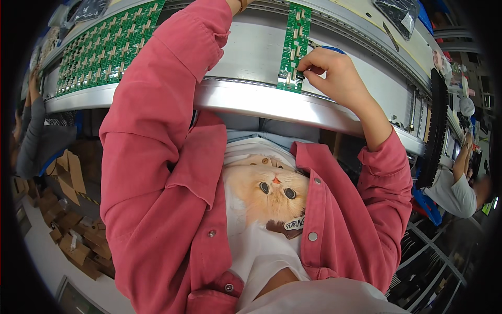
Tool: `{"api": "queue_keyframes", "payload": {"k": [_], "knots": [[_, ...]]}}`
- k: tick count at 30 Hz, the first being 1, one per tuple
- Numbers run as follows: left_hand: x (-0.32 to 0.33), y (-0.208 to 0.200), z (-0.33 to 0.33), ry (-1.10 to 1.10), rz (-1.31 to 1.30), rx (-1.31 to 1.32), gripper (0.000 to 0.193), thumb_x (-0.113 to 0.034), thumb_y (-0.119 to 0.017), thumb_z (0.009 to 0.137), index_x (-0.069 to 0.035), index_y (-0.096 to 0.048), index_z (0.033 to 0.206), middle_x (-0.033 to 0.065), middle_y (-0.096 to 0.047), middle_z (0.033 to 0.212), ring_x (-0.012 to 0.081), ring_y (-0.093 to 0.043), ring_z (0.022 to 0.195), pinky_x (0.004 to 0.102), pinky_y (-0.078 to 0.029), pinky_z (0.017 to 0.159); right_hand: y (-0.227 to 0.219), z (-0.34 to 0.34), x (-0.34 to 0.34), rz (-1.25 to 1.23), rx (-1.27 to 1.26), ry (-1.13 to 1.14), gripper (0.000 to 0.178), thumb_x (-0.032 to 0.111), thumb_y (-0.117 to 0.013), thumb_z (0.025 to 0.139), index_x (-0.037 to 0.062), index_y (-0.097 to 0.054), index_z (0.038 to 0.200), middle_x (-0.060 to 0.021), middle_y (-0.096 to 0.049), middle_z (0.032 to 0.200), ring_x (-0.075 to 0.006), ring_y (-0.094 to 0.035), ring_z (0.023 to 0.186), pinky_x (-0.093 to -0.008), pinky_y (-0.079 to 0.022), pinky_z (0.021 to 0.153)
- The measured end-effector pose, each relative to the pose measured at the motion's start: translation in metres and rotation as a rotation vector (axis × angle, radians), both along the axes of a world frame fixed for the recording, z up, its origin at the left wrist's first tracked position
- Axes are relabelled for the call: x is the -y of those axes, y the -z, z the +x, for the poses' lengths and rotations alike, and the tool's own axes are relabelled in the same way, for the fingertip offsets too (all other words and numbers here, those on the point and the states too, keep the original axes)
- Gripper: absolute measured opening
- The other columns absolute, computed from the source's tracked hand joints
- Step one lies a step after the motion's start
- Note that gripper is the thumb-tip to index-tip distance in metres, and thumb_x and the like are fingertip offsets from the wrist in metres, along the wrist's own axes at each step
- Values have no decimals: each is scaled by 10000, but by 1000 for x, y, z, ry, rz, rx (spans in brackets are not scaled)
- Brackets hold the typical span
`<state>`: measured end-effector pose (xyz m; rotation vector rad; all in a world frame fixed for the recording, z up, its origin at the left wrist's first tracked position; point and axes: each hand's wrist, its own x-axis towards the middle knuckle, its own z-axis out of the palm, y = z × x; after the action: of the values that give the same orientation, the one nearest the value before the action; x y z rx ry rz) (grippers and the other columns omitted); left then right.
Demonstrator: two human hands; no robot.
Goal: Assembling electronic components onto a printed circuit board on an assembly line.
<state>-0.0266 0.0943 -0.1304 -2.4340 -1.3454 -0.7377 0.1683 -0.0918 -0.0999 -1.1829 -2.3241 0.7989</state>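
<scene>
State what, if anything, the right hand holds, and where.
The right hand seems to pinch a small black piece at the green board; where on it is unclear.

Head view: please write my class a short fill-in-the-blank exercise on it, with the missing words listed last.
1. The hand at the narrow circuit board is the person's own ____ one.
2. That board and the wider array of boards are both mainly coloured ____.
3. From the narrow board, the wider array lies toward the picture's ____ side.
4. Under the jacket, the shirt has a background coloured ____.

Missing words: right; green; left; white.
</scene>
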Motion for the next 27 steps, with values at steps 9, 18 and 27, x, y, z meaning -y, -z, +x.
{"api": "queue_keyframes", "payload": {"k": [9, 18, 27], "knots": [[7, -10, -4, 66, 58, 171, 145, -92, -515, 768, -24, -636, 728, 172, -639, 745, 351, -602, 705, 421, -476, 646, -21, 9, -47, 281, 79, 89, 101, 32, -613, 742, 20, -679, 818, -57, -634, 773, -182, -570, 607, -284, -471, 594], [73, -71, 14, 447, -308, 463, 144, -42, -571, 742, -1, -668, 840, 133, -641, 741, 298, -592, 653, 377, -483, 626, 40, 68, -204, 438, 710, 399, 190, 54, -510, 750, -6, -647, 869, -153, -648, 787, -324, -595, 737, -378, -480, 687], [123, -85, 13, 478, -677, 475, 149, -56, -581, 738, 20, -669, 832, 152, -660, 768, 332, -598, 645, 377, -491, 653, 8, 49, -182, 843, 355, 317, 148, 108, -521, 739, 19, -637, 716, -172, -627, 777, -360, -570, 747, -420, -466, 710]]}}
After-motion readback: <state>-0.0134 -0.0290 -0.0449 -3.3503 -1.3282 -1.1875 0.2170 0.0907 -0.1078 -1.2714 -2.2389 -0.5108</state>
